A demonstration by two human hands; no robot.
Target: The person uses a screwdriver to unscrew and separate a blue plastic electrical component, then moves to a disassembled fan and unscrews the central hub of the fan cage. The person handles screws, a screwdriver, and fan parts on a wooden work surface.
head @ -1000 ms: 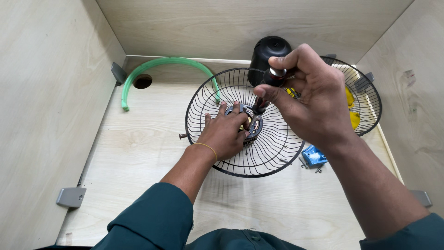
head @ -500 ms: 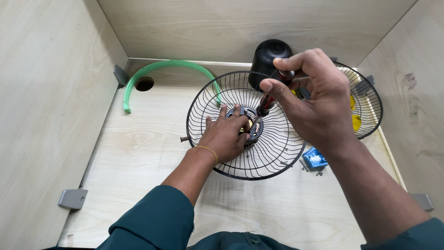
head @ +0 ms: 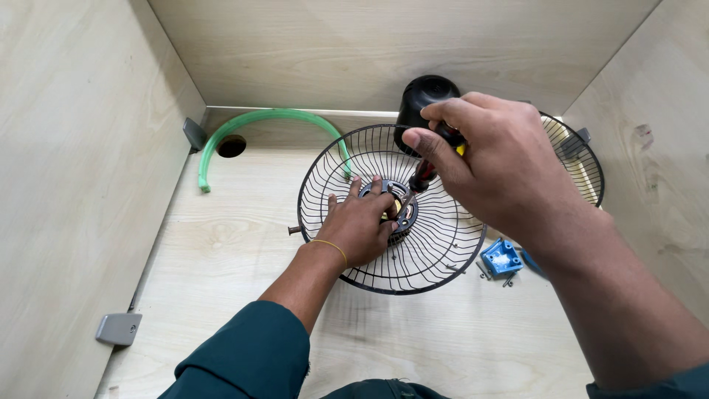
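Screwdriver (head: 425,174) pinched upright in right hand (head: 502,166), fingers wrapped round its dark handle, tip down at hub (head: 399,207) of black wire fan guard (head: 391,207); left hand (head: 362,225) pressed flat and open on the wires beside that hub, gripping nothing, pinning the guard to wooden table (head: 244,251); guard lying face-down near the middle of the table, second guard (head: 580,159) and black motor housing (head: 428,92) behind it. Best kept vertical and seated square in the screw head, with steady downward pressure; best held firm with the flat palm so the guard cannot spin. Blue box (head: 502,258) with loose screws just right of the guard; green hose (head: 262,122) curved well to the left.
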